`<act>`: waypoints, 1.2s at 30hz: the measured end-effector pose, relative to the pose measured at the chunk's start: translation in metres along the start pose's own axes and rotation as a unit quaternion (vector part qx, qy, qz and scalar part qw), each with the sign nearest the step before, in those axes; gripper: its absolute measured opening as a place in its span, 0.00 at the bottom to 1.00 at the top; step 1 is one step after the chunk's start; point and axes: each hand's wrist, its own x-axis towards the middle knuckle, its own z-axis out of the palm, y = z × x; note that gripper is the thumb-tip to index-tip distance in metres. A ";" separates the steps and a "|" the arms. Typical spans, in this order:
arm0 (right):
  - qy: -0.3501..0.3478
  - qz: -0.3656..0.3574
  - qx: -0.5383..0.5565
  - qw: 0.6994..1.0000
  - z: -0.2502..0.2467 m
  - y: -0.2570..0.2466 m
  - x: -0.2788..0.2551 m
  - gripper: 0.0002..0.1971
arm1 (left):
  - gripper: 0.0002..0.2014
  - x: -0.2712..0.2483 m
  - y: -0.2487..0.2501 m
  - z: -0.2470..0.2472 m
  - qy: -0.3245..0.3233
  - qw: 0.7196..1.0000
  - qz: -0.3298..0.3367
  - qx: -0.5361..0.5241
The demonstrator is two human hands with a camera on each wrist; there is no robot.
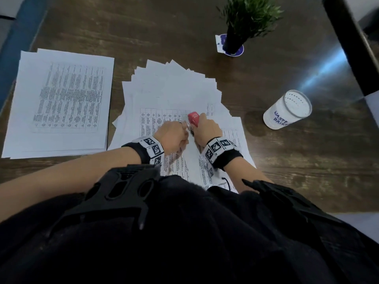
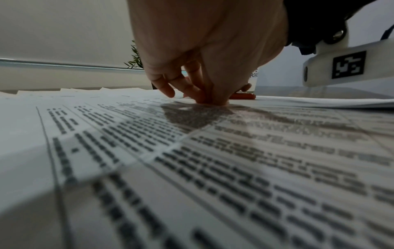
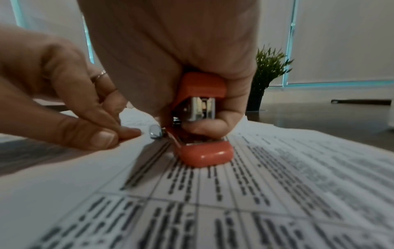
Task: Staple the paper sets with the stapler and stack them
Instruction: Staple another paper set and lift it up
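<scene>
Now my right hand (image 1: 208, 128) grips the red stapler (image 1: 193, 119) — long axis running away from me, tilted up — while my left hand's (image 1: 174, 136) fingers (image 3: 127, 132) pinch the paper set (image 1: 190, 158).

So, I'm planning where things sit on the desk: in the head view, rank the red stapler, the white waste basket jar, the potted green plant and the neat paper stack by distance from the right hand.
1. Red stapler: gripped by the right hand.
2. White waste basket jar: to its right.
3. Potted green plant, far right, and neat paper stack, left: too close to call.
</scene>
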 end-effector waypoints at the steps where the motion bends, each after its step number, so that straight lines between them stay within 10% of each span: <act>1: -0.004 0.019 0.026 0.999 0.001 -0.003 0.002 0.21 | 0.11 0.001 -0.001 0.002 0.007 1.000 -0.004 -0.003; 12: -0.021 -0.002 0.055 0.998 -0.008 -0.002 0.025 0.22 | 0.12 -0.007 -0.006 0.000 0.060 0.997 -0.002 -0.049; 21: 0.035 -0.032 0.174 0.984 -0.010 0.019 0.017 0.19 | 0.11 0.008 -0.024 -0.031 0.161 0.937 -0.196 -0.241; 29: 0.051 -0.029 0.201 0.978 -0.016 0.021 0.019 0.19 | 0.20 0.032 -0.026 -0.038 0.123 0.916 -0.204 -0.324; 36: 0.072 -0.041 0.251 0.964 -0.024 0.009 0.013 0.22 | 0.07 0.035 -0.025 -0.044 0.118 0.895 -0.219 -0.371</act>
